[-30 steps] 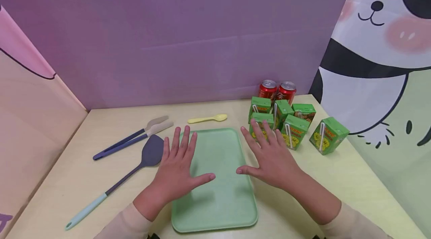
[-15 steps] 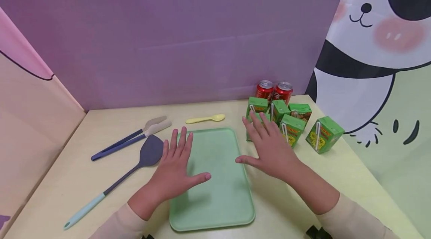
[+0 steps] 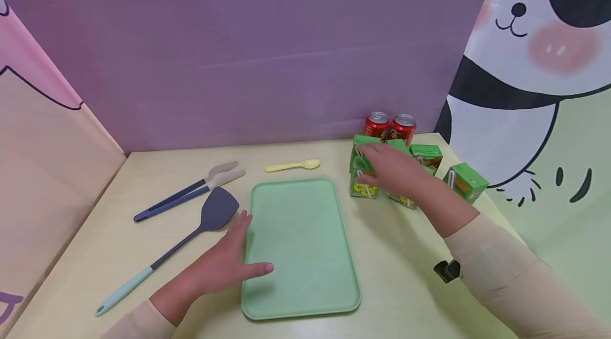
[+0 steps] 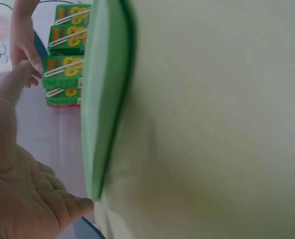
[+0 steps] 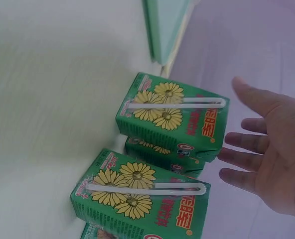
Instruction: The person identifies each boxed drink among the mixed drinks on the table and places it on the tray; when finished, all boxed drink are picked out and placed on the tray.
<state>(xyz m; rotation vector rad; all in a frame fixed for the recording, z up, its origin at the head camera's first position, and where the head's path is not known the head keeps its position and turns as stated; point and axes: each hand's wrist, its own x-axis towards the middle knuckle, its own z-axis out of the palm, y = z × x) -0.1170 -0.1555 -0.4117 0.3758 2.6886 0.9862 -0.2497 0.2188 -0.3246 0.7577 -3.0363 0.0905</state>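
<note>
A light green rectangular tray (image 3: 300, 243) lies at the middle of the table. My left hand (image 3: 221, 262) hovers at its left edge, thumb spread out over the tray and fingers relaxed. To the right of the tray stand several green juice boxes with yellow flowers and white straws. Over their tops reaches my right hand (image 3: 393, 169), hiding parts of some boxes. Its thumb and fingers spread around the top of the front left juice box (image 3: 365, 188). In the right wrist view a gap shows between the thumb and that juice box (image 5: 172, 112).
Two red drink cans (image 3: 402, 128) stand behind the boxes, and one juice box (image 3: 465, 182) sits apart at the right. A yellow spoon (image 3: 293, 165) lies behind the tray. On the left lie tongs (image 3: 183, 196) and a dark turner (image 3: 217, 209). Fabric walls enclose the table.
My right hand has moved forward from its raised, spread pose to above the juice boxes. My left hand has drawn back and left to the tray's left edge.
</note>
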